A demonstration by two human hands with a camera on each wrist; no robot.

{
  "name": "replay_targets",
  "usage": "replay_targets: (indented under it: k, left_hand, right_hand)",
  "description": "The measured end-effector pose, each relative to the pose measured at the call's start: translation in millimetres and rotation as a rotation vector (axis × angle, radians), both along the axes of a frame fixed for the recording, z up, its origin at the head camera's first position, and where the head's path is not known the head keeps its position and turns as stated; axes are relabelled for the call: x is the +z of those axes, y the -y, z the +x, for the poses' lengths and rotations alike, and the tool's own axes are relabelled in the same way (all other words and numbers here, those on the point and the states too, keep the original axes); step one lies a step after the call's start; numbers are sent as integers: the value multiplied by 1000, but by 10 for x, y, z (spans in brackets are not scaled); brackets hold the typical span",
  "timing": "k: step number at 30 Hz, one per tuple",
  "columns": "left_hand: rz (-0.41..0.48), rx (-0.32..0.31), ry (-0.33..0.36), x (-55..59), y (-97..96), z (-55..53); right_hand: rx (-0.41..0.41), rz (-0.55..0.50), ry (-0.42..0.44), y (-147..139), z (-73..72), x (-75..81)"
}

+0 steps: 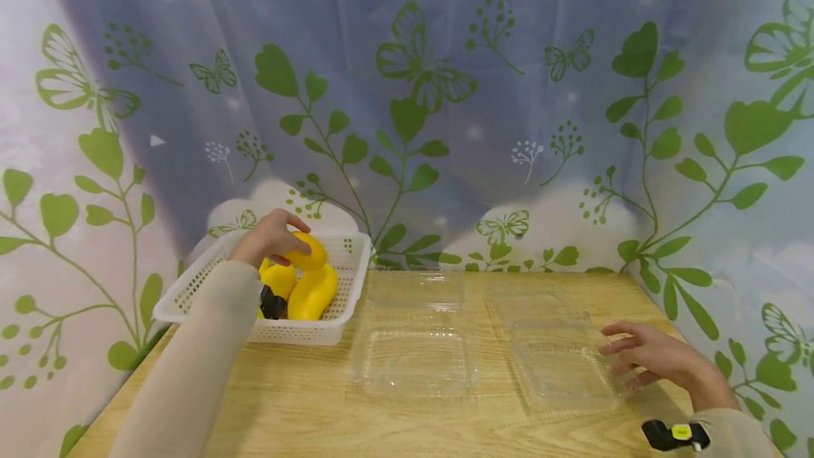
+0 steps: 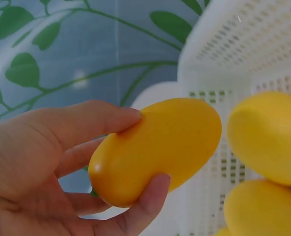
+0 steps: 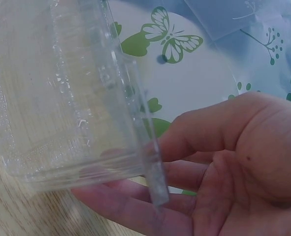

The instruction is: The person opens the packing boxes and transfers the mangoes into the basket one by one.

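Note:
My left hand (image 1: 272,237) grips a smooth yellow mango (image 2: 157,147) with a small green stem end, thumb on one side and fingers on the other. It is raised above the white plastic basket (image 1: 352,281), where several more yellow mangoes (image 1: 313,293) lie. At the right, my right hand (image 1: 658,357) is at the edge of a clear plastic container (image 1: 562,366) with an open lid. In the right wrist view its thumb and fingers (image 3: 135,206) lie on either side of the rim, pinching it; some fingertips show only through the plastic.
A second clear container (image 1: 413,362), its lid folded back, lies on the wooden table (image 1: 407,433) between the basket and the right container. Behind the table hangs a curtain (image 1: 483,161) printed with leaves and butterflies.

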State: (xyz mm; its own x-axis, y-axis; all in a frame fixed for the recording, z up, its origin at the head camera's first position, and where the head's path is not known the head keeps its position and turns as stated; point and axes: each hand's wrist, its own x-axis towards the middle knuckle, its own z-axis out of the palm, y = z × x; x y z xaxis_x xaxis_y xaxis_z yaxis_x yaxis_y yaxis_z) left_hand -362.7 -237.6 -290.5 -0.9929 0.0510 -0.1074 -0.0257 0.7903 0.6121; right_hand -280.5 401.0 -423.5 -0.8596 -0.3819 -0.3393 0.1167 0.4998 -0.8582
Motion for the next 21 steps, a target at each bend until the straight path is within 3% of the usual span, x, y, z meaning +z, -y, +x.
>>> replay_targets:
  k: [10,15,21]
  left_hand:
    - [-52,82,29,-135,141,-66]
    - [-80,88,28,-208,153,-91]
    - [-134,95,81,-205,127,-82]
  right_hand:
    - [-5,3,3,5,0,7]
    - [-3,8,-4,13,9,23]
    - [-13,14,-2,30,30,33]
